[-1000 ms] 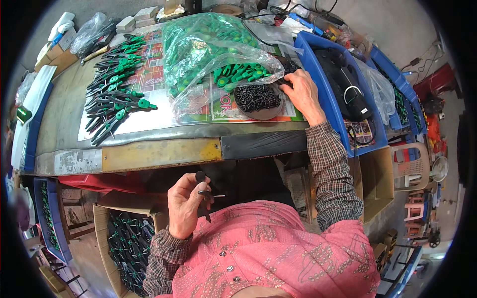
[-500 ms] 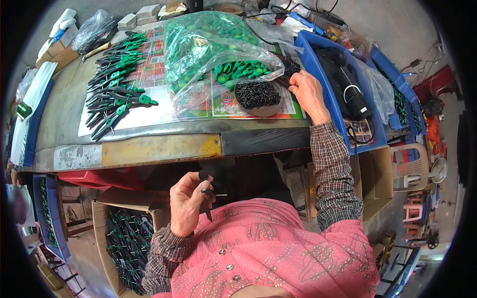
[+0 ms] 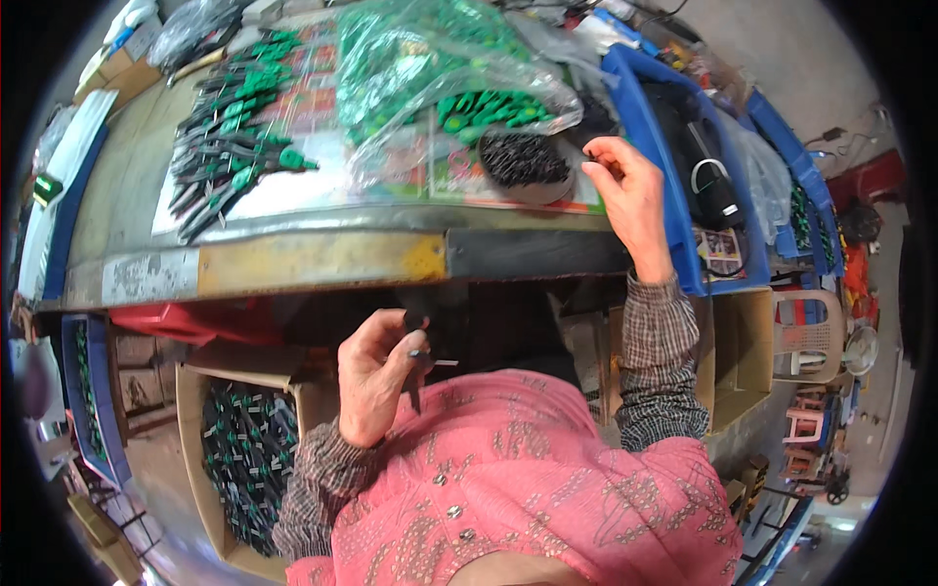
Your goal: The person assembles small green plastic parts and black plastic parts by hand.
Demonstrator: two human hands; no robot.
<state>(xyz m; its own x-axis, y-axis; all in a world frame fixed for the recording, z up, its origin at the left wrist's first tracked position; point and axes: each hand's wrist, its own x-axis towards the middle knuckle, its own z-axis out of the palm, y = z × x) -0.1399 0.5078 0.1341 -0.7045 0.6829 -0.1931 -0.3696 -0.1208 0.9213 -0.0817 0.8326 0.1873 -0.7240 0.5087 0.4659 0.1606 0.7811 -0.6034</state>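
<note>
My left hand (image 3: 371, 383), held low in front of the pink shirt, is closed around a dark, flat tool part (image 3: 414, 369). A thin pale pin sticks out sideways from it, and its pointed end hangs below my fingers. At the table's right, my right hand (image 3: 635, 200) is raised with thumb and forefinger pinched on a small dark piece (image 3: 590, 157), too small to name. Just left of that hand sits a round dish heaped with small black screw-like parts (image 3: 526, 160). Green plastic parts (image 3: 489, 111) spill from the mouth of a clear bag (image 3: 391, 59) behind it.
Black-and-green tools (image 3: 230, 146) lie piled on the table's left. Along the right side stands a blue bin (image 3: 689, 259) with a black device inside. Below the table, a cardboard box (image 3: 191, 439) holds many similar tools; another box (image 3: 743, 361) stands at right.
My right hand has drawn back slightly rightward and down from the dark heap behind the dish, its pinched fingers now clear of it. My left hand keeps its hold, slightly higher in view.
</note>
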